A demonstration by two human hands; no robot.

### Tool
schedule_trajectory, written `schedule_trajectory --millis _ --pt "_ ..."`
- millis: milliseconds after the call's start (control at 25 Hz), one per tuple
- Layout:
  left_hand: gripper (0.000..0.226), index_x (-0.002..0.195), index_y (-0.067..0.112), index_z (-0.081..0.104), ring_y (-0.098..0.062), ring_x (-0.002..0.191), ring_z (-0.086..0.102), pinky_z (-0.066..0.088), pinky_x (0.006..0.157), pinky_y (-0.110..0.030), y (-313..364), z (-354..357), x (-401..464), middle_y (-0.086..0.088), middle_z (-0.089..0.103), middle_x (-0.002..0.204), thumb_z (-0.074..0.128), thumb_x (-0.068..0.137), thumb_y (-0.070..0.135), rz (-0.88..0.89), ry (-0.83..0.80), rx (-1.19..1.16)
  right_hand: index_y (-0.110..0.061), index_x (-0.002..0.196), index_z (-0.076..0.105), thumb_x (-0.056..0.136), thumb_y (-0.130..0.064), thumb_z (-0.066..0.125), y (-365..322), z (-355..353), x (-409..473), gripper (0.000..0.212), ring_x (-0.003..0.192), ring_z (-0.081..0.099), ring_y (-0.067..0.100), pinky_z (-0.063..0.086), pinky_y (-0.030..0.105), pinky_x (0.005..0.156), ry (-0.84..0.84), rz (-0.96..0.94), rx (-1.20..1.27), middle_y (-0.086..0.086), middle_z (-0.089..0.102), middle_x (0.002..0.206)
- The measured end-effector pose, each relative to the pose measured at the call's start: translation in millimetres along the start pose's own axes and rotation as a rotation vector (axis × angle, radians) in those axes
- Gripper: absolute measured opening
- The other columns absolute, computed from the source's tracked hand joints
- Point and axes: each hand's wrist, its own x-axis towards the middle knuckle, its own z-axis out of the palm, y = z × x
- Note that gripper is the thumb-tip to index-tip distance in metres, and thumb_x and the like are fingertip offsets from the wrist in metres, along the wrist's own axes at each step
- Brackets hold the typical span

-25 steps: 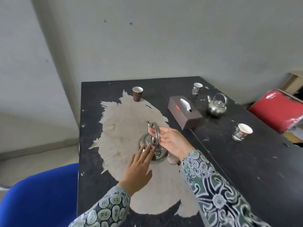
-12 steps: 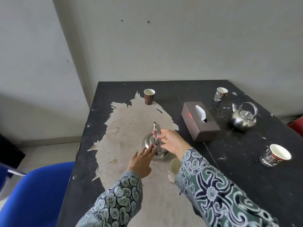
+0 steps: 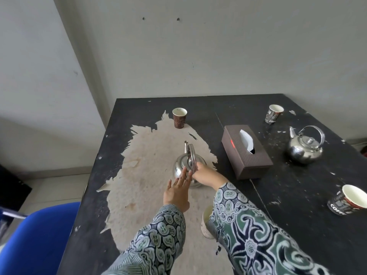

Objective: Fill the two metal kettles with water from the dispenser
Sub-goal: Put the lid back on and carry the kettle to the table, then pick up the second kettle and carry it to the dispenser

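The near kettle (image 3: 183,163) is stood mid-table on the worn patch; its upright handle is gripped by the right hand (image 3: 206,174), while flat left-hand fingers (image 3: 183,176) are laid against its near side.

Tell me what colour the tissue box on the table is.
Dark brown; the tissue box shows clearly in the head view, a white tissue sticking out.

We see a black table (image 3: 297,225) with a large worn pale patch (image 3: 151,175). On it stand two metal kettles (image 3: 183,165) (image 3: 304,148), a brown tissue box (image 3: 246,151), and paper cups (image 3: 179,117) (image 3: 274,113) (image 3: 348,199) (image 3: 205,225).
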Motion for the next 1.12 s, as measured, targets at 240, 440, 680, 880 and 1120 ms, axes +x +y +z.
schedule_trajectory --millis 240,440,680,880,1120 --pt "0.097 0.141 0.029 -0.023 -0.015 0.144 0.003 -0.001 0.116 -0.039 -4.4 -1.9 15.8 0.008 -0.030 0.151 0.047 0.081 0.000 -0.015 -0.022 0.052 -0.022 0.147 0.016 0.093 -0.008 0.030 18.2 -0.6 12.2 0.057 0.136 0.033 0.029 0.030 0.037 0.109 -0.038 0.013 -0.085 0.008 0.027 0.153" --pt "0.095 0.143 0.029 -0.019 -0.016 0.144 0.012 0.006 0.118 -0.046 -3.1 -9.3 20.8 0.009 -0.025 0.153 0.050 0.082 0.007 -0.042 -0.128 0.076 -0.016 0.147 0.020 0.093 -0.008 0.031 27.5 5.6 1.7 0.056 0.140 0.027 0.027 0.025 0.035 0.112 -0.051 -0.004 -0.047 0.008 0.023 0.155" --pt "0.065 0.146 0.021 0.015 -0.023 0.144 0.007 0.018 0.116 -0.051 2.9 -60.9 -3.1 0.002 0.007 0.158 0.048 0.090 0.017 0.010 -0.037 -0.103 -0.014 0.136 0.044 0.092 -0.006 0.039 59.7 -38.9 -50.5 0.045 0.129 0.042 0.019 0.030 0.028 0.107 -0.062 -0.044 -0.087 0.003 0.044 0.144" --pt "0.040 0.131 0.016 0.046 -0.023 0.130 0.039 0.033 0.108 -0.040 25.6 -93.3 -58.5 -0.006 0.045 0.141 0.044 0.092 0.015 0.055 -0.039 -0.161 -0.017 0.123 0.058 0.092 -0.014 0.047 72.4 -66.0 -98.0 0.034 0.126 0.046 0.020 0.032 0.036 0.111 -0.049 0.020 -0.193 0.003 0.051 0.138" --pt "0.031 0.118 0.020 0.058 -0.024 0.119 0.051 0.038 0.105 -0.043 54.5 -117.8 -81.2 -0.004 0.057 0.127 0.047 0.089 0.025 0.156 0.035 -0.147 -0.023 0.118 0.059 0.091 -0.018 0.045 46.5 -57.0 -140.4 0.031 0.121 0.049 0.018 0.035 0.036 0.108 -0.027 -0.038 -0.222 0.002 0.055 0.132"
